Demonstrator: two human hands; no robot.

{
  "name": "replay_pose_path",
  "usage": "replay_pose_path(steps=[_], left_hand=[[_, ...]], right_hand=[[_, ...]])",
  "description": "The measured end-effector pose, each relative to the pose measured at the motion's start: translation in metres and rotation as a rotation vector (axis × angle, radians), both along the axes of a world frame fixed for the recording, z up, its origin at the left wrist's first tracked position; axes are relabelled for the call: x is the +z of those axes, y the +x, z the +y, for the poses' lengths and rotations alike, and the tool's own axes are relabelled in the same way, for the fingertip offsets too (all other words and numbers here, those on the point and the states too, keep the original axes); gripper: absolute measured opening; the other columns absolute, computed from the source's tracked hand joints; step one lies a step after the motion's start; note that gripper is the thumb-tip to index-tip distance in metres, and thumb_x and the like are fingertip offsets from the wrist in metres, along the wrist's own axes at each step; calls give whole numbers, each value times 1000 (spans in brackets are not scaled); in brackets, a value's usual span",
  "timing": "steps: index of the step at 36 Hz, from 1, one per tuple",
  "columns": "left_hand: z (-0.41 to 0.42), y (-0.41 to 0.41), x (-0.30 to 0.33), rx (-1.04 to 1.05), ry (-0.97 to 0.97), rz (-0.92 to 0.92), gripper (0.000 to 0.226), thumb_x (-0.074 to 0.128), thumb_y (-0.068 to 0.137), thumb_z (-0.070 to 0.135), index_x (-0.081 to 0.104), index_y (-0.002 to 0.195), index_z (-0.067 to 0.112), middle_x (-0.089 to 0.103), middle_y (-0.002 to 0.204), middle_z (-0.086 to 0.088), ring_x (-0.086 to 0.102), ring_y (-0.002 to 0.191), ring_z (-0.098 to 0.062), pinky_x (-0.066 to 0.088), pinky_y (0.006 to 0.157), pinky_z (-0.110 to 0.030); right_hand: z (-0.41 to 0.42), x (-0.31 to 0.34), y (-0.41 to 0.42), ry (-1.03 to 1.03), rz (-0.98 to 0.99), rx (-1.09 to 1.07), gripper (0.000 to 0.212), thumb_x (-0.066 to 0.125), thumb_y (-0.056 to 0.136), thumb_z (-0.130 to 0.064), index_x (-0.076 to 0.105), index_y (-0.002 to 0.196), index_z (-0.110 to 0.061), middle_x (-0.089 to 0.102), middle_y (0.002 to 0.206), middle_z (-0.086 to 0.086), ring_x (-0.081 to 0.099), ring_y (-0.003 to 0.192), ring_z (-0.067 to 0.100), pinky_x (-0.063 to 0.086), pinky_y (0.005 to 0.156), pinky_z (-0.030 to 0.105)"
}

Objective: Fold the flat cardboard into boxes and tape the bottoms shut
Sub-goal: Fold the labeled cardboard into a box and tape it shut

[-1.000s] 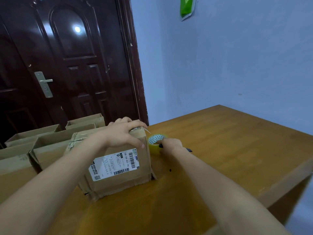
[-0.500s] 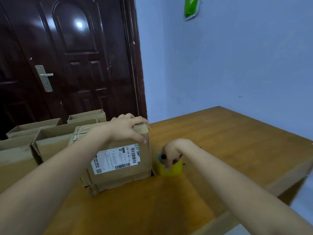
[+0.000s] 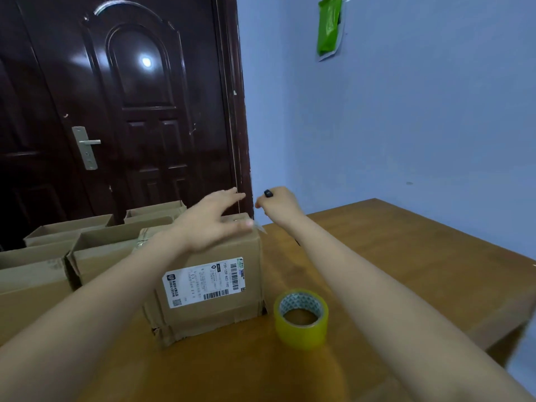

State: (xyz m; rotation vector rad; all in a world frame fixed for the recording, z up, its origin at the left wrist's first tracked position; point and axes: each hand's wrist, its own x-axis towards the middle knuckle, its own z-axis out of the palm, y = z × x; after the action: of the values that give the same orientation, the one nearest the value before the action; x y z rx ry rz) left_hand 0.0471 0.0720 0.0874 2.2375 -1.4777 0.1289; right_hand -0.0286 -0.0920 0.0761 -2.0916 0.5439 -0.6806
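Left hand [image 3: 216,220] lies flat, fingers straight, on the box [image 3: 208,282], hiding its top. Right hand [image 3: 278,203] curls around something small and dark, mostly concealed.

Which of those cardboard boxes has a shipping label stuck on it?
The box under the left hand, nearest the tape roll: the labelled box shows a white barcode sticker on its front. The open boxes behind it show plain cardboard.

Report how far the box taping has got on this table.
Done: several open-topped boxes stand folded at the left. In hand: the left hand presses the labelled box, while the right hand grips a small dark tool; the tape roll stands on the table. Left: no flat cardboard in view.
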Motion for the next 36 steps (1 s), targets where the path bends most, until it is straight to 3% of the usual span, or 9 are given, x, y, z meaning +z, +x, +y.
replay_pose_path(steps=[4,6,10,14,17,23,27,31,36], left_hand=[[20,10,10,186,-384,-84,43,58,91,34,59,127,11,51,140,-6,49,126,-25,34,106,-34],[33,18,13,335,-468,-13,35,56,93,22,60,124,7,56,133,-9,50,124,-25,36,103,-32],[63,32,6,602,-407,203,41,49,93,23,53,130,6,56,131,-15,50,119,-32,40,95,-36],[77,32,-16,607,-347,365,29,47,95,19,60,113,1,60,116,-18,54,110,-34,37,81,-32],[75,27,-27,593,-355,420,25,45,97,16,57,114,3,55,126,-21,49,117,-33,35,87,-33],[76,36,-35,586,-447,647,48,45,97,17,38,142,4,47,139,-18,46,124,-33,38,104,-41],[78,39,-32,509,-546,899,58,47,96,13,25,149,11,47,138,-17,55,107,-30,47,79,-34],[83,41,-29,444,-638,1100,57,50,95,10,29,148,18,60,124,-16,64,84,-24,55,52,-31],[93,37,-26,447,-693,1178,56,47,96,8,30,148,16,60,126,-17,66,82,-23,56,47,-29]], right_hand=[[9,4,21,-39,-26,-34,36,45,91,-9,35,56,-15,36,58,0,34,52,16,27,50,27],[11,1,31,-34,-26,-54,40,44,92,-9,29,57,-21,35,60,-1,32,52,15,25,48,26],[14,-10,44,16,13,-59,34,45,91,-10,33,61,-19,40,64,0,39,55,16,30,49,27],[13,-22,46,40,56,-85,23,44,91,-10,46,69,-11,49,73,3,48,73,22,36,60,28],[12,-28,49,133,52,-62,13,41,92,-8,54,90,-10,52,90,7,49,84,22,38,70,28],[12,-35,48,360,-2,-104,27,41,87,-4,36,63,-15,37,66,0,35,58,16,27,50,26],[15,-35,46,411,30,-111,27,41,83,-1,31,64,-18,36,69,0,39,66,20,28,50,27],[16,-33,44,428,35,-111,26,40,83,-1,32,64,-17,36,68,1,35,59,16,27,49,27],[20,-30,31,523,71,-59,10,41,91,0,46,87,-8,48,76,5,45,64,16,35,49,25]])
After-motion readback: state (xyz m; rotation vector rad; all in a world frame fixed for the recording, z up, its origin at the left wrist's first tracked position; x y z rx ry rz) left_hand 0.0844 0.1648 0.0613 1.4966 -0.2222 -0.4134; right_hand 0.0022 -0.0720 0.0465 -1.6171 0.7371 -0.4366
